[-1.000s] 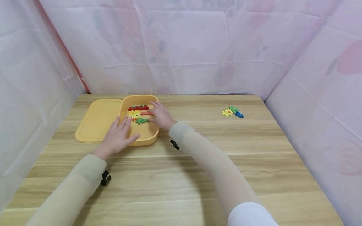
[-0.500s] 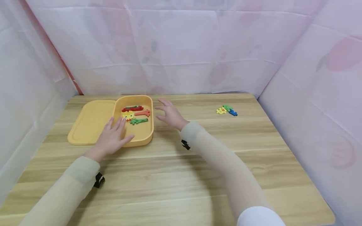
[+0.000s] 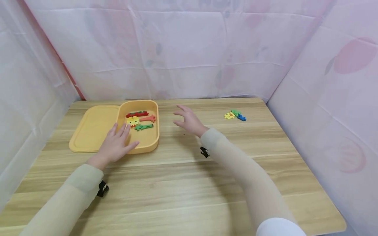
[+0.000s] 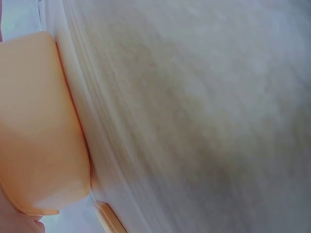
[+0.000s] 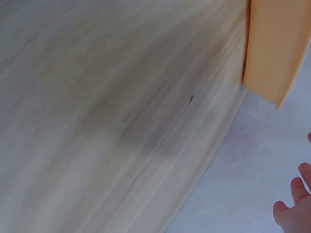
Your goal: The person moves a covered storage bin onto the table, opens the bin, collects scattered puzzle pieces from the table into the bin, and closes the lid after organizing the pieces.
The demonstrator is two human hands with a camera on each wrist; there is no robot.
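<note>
Two bare hands over a pale wood-grain table (image 3: 183, 183), neither grasping anything. Left hand (image 3: 115, 146) laid flat, fingers straight and slightly spread, on the near rim of a shallow yellow plastic box (image 3: 149, 144); its fingertips (image 3: 125, 128) just short of the flat puzzle pieces (image 3: 140, 120) inside: red, yellow, orange and green, lying in a loose stack of rows. Matching yellow lid (image 3: 93, 127) flat on the table, touching the box's left side.

Right hand (image 3: 189, 121) raised above bare table to the right of the box, touching nothing, fingers loose, spread and lightly curved. Well off to its right, near the table's far right part, a small cluster of loose puzzle pieces (image 3: 235, 115) in yellow, green and blue, touching one another, long axis running left to right with the blue end a little nearer. Right hand roughly midway between box and cluster, and clearly the nearer hand to that cluster; cluster away to the right of the fingers and slightly farther back.

No brand, label or writing readable anywhere. Pink-white cloth backdrop (image 3: 189, 49) around three sides. Wrist views blurred: only table grain and a yellow box wall (image 4: 34, 131).
</note>
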